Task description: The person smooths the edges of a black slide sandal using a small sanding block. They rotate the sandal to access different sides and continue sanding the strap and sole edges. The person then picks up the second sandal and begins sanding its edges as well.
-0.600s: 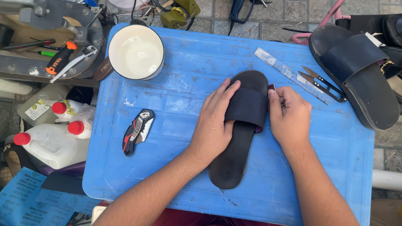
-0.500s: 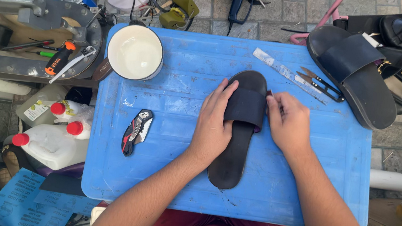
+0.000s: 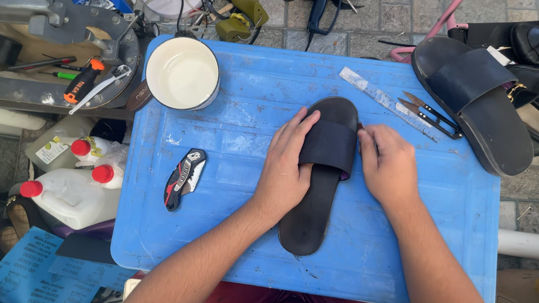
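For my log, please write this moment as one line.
left hand: on sandal strap | right hand: at strap edge | sandal: flat on blue table
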